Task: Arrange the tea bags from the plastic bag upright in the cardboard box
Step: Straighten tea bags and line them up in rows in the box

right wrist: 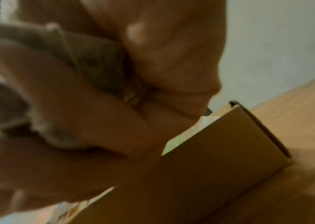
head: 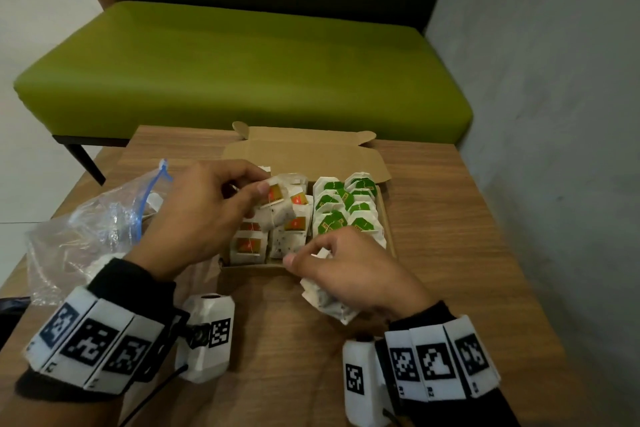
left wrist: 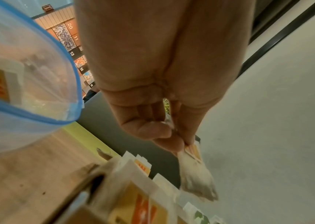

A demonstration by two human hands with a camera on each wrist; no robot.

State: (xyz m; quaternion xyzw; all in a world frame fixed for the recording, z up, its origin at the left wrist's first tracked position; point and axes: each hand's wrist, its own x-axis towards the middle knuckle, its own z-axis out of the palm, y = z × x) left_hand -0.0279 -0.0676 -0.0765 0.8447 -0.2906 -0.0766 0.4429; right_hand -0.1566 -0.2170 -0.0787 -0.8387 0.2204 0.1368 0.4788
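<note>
The left hand pinches an orange-tagged tea bag over the open cardboard box, where orange-tagged and green-tagged bags stand in rows. The right hand clutches a bunch of tea bags at the box's near edge; the plastic bag lies left on the wooden surface

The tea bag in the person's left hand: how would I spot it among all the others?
Find the open cardboard box on the wooden table; its left half holds orange-labelled bags. Above them the left hand pinches one tea bag by its top. Unlike its neighbours, it hangs tilted from the fingers.
</note>
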